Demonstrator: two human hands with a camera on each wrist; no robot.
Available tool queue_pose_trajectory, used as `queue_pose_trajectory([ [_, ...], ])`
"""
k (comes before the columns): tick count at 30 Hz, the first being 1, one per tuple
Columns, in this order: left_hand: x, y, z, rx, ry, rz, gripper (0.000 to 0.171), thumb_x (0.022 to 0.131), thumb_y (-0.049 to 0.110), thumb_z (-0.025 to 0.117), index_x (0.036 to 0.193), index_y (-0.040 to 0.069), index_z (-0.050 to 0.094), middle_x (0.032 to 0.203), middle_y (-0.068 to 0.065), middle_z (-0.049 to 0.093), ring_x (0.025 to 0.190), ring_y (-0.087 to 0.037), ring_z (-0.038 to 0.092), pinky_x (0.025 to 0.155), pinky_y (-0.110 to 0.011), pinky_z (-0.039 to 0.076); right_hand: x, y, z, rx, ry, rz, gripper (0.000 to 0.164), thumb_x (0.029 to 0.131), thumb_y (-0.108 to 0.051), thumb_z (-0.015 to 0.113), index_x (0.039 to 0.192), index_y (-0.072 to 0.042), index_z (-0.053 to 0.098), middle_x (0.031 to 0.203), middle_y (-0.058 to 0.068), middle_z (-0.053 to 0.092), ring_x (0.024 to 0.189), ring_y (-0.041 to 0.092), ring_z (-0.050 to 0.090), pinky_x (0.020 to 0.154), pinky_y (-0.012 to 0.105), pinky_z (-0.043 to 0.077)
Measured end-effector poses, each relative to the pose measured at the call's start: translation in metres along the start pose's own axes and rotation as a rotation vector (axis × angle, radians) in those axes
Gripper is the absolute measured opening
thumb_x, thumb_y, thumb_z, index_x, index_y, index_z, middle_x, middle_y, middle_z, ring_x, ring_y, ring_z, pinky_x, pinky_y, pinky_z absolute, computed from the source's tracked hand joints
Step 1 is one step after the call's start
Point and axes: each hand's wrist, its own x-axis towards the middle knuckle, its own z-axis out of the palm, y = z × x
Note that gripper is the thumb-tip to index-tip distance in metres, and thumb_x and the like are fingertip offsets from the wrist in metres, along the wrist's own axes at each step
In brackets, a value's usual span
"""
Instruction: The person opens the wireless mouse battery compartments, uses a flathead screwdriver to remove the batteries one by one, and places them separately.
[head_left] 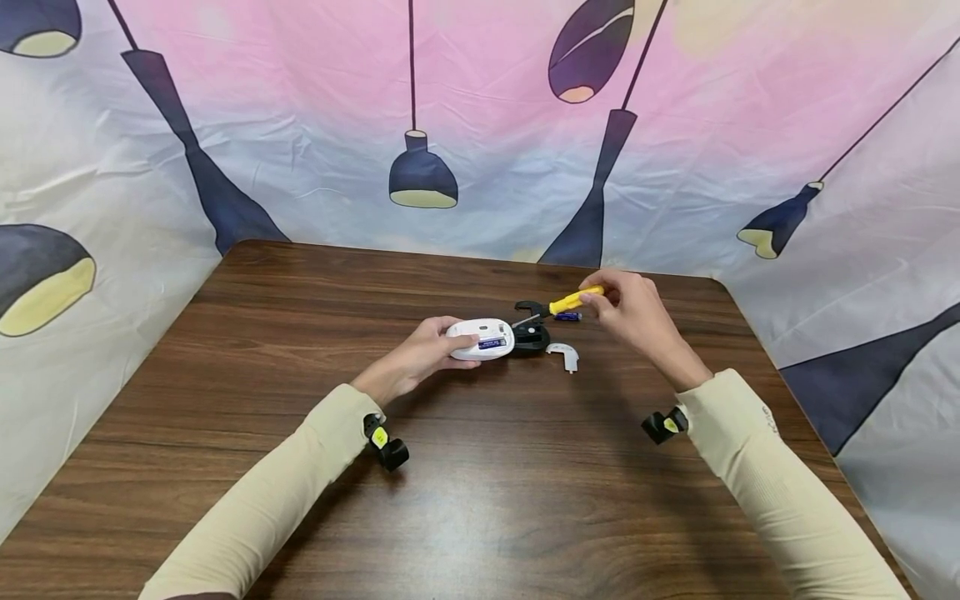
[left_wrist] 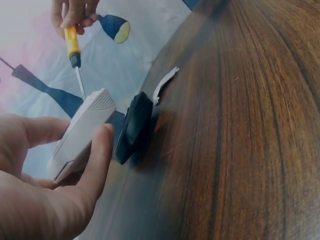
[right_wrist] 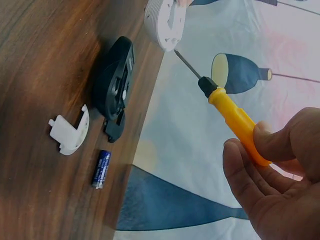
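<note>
My left hand [head_left: 420,354] grips a white computer mouse [head_left: 465,329] by its sides, underside up, with a blue battery [head_left: 492,343] in its open compartment. Between thumb and fingers, my right hand [head_left: 633,312] pinches the yellow handle of a screwdriver [right_wrist: 232,117]. The screwdriver's tip meets the end of the white mouse in the right wrist view. Just beyond lies a black mouse [right_wrist: 114,80] on the table, its underside opened. Next to that is a curved white cover [right_wrist: 72,131].
A loose blue battery [right_wrist: 101,169] lies near a small black cover [right_wrist: 115,127] behind the white one. The brown wooden table [head_left: 465,500] reaches a patterned cloth backdrop [head_left: 315,150] at its far edge. Wrist cameras [head_left: 386,443] are strapped over both sleeves.
</note>
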Motion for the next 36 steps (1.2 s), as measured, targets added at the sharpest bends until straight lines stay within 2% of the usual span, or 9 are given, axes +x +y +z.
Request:
queue_pose_trajectory([
  [6,0.002,-0.001,-0.002,-0.005,0.017,-0.012,0.048,0.100,-0.004,0.056,0.141,-0.016,0.035,0.134,-0.031,0.047,0.101,-0.027,0.064,0.088,-0.033,0.061,0.002,-0.011,-0.001,0.030,-0.043,-0.013,0.013,0.100,-0.010,0.065,0.106,-0.002,0.073,0.083,0.013,0.073,0.068,0.019,0.065,0.054,0.026,0.054],
  [10,0.003,-0.001,-0.003,-0.004,0.022,-0.016,0.049,0.100,-0.004,0.056,0.142,-0.015,0.035,0.134,-0.031,0.047,0.103,-0.028,0.062,0.087,-0.032,0.061,0.004,-0.014,0.000,0.011,-0.063,-0.034,0.011,0.100,-0.009,0.066,0.104,-0.003,0.074,0.077,0.006,0.070,0.064,0.018,0.060,0.052,0.024,0.048],
  [15,0.002,-0.001,-0.002,0.005,0.027,-0.022,0.049,0.099,-0.003,0.058,0.141,-0.014,0.036,0.132,-0.030,0.048,0.099,-0.027,0.064,0.085,-0.031,0.062,0.005,-0.016,0.002,-0.012,-0.078,-0.079,0.009,0.099,-0.009,0.068,0.102,-0.004,0.075,0.078,0.004,0.070,0.059,0.018,0.053,0.050,0.026,0.042],
  [22,0.001,0.000,-0.001,0.027,0.025,-0.026,0.048,0.099,-0.002,0.059,0.140,-0.013,0.038,0.132,-0.029,0.049,0.100,-0.027,0.063,0.086,-0.032,0.062,0.004,-0.026,0.001,-0.095,-0.112,-0.100,0.010,0.097,-0.008,0.069,0.103,-0.003,0.075,0.082,0.007,0.071,0.060,0.017,0.054,0.054,0.030,0.045],
  [29,0.001,0.000,-0.002,0.044,0.030,-0.029,0.048,0.099,-0.001,0.060,0.141,-0.012,0.037,0.134,-0.028,0.048,0.101,-0.026,0.063,0.085,-0.033,0.062,0.002,-0.036,0.003,-0.158,-0.122,-0.137,0.011,0.096,-0.003,0.067,0.103,-0.005,0.076,0.086,0.006,0.073,0.055,0.017,0.048,0.050,0.030,0.037],
  [36,0.001,0.000,-0.003,0.065,0.032,-0.022,0.051,0.099,-0.001,0.061,0.141,-0.012,0.036,0.132,-0.030,0.049,0.095,-0.023,0.066,0.083,-0.031,0.063,0.002,-0.043,0.007,-0.185,-0.100,-0.200,0.008,0.093,-0.003,0.072,0.098,-0.006,0.078,0.092,0.007,0.075,0.064,0.017,0.059,0.054,0.031,0.043],
])
